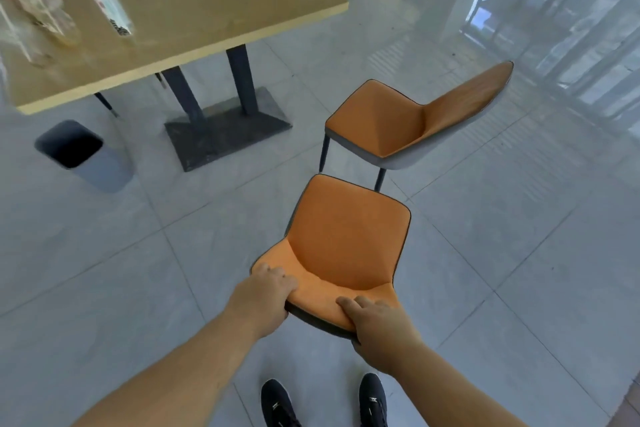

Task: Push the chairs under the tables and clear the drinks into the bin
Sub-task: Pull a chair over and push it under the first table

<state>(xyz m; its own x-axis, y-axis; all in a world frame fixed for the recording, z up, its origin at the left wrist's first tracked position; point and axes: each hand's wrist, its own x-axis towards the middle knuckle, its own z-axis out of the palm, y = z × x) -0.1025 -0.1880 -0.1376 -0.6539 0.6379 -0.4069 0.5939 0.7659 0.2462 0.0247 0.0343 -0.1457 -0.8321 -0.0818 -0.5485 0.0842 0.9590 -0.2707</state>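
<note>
An orange chair [346, 236] stands right in front of me, its seat facing the table. My left hand [268, 295] grips the left end of its backrest top, and my right hand [377, 322] grips the right end. A second orange chair [398, 121] stands beyond it, turned sideways, well clear of the table. The wooden table [214, 7] is at the upper left. On it stand a plastic bottle [109, 5] with a green and white label and a clear plastic cup [45, 14] with a straw. A dark bin [83, 152] sits on the floor under the table's near left corner.
The table's black pedestal base [225, 132] spreads over the floor beneath it. Another chair's dark legs [107, 106] show under the table's left side. Glossy grey tiles [519, 253] run to the right. My two black shoes [325, 402] are at the bottom.
</note>
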